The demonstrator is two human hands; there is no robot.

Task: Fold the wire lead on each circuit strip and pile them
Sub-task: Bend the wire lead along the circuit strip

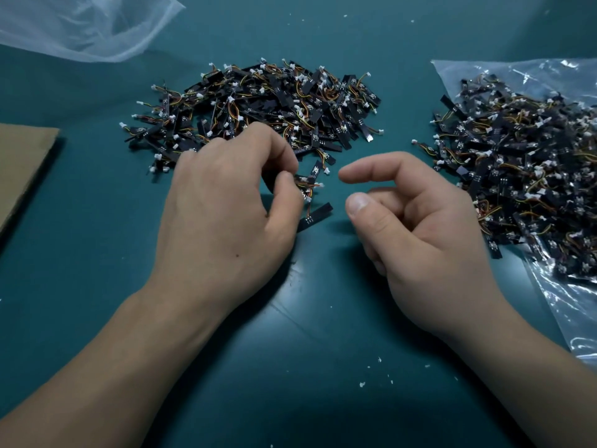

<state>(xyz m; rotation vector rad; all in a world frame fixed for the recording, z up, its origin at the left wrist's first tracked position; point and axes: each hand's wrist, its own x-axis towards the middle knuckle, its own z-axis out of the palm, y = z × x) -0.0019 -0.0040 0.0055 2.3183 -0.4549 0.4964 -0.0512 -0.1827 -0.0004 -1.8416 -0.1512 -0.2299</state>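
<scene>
Fingers [286, 185] of the left hand [223, 205] pinch a circuit strip [318, 213] mid-frame; the right hand [416, 227] beside it curls loosely, holding nothing. Open tabletop [290, 350] spreads below; a big pile [274, 105] lies above, a second pile [517, 176] on a bag [565, 302] at the right edge.

Matt black circuit strips [258, 105], glossy clear plastic bag [565, 295], smooth teal mat [290, 367], matt cardboard [22, 163].

A broad tangled heap of thin black circuit strips [258, 105], each with a short orange-and-yellow wire lead and white plug, lies at far centre. Another such heap [517, 176] lies at right on a clear plastic bag [565, 302]. The left hand [223, 202] pinches 1 strip [305, 185]; 1 loose strip [318, 215] lies angled just below.
</scene>
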